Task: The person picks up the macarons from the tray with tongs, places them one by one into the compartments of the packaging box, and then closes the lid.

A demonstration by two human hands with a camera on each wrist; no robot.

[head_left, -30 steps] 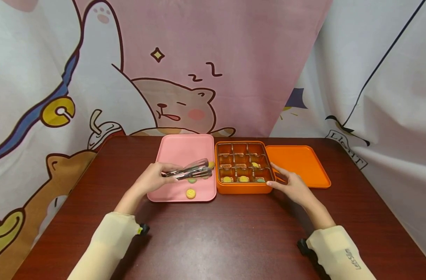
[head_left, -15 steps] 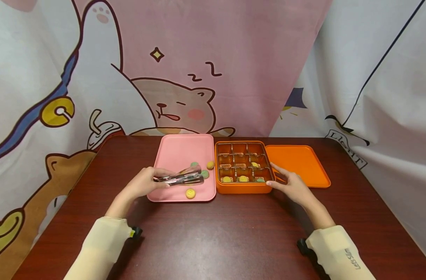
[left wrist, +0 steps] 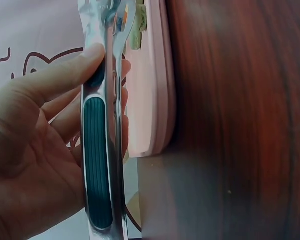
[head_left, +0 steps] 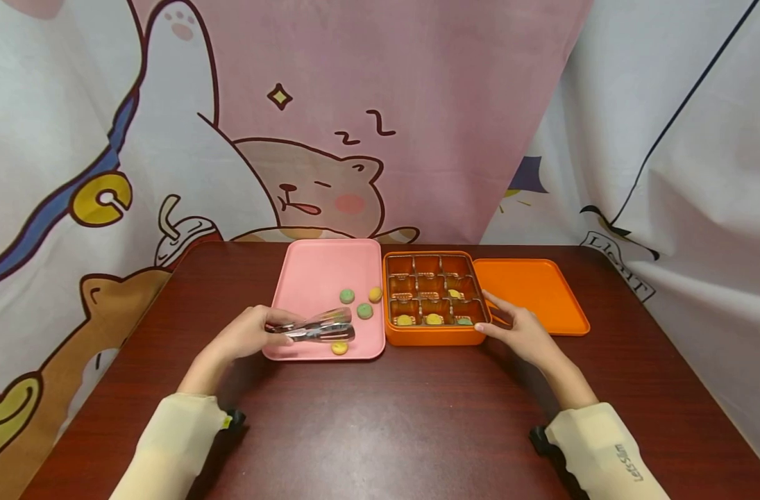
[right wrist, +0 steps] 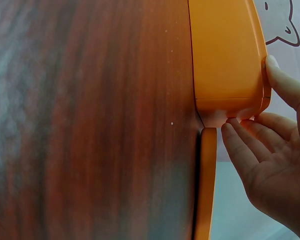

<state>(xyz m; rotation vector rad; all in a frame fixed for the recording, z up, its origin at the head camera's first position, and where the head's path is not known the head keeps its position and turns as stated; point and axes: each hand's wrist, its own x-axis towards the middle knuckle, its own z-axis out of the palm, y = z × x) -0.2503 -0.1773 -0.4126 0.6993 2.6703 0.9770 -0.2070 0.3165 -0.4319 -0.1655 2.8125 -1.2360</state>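
Observation:
My left hand (head_left: 245, 332) grips metal tongs (left wrist: 97, 155) with dark teal grip inserts, over the front of a pink tray (head_left: 317, 267). The tong ends hang just above a yellow macaron-like piece (head_left: 339, 348), partly covering it; nothing shows between them. Two green macaron-like pieces (head_left: 364, 311) and a darker yellow one (head_left: 375, 294) lie on the tray's right side. An orange box (head_left: 438, 337) with a clear divided insert stands beside the tray. My right hand (head_left: 518, 332) touches its front right corner, thumb on the rim and fairly straight fingers against the side.
The box's front row holds two yellow pieces (head_left: 404, 321) and a green one (head_left: 464, 321); another yellow piece (head_left: 455, 294) sits in the middle row at right. A flat orange lid (head_left: 538, 295) lies right of the box. A printed curtain (head_left: 429, 125) hangs behind the table (head_left: 380, 417).
My left hand has moved left and slightly toward me with the tongs, uncovering the green pieces, and the tong ends now partly cover the front yellow piece. My right hand stays at the box.

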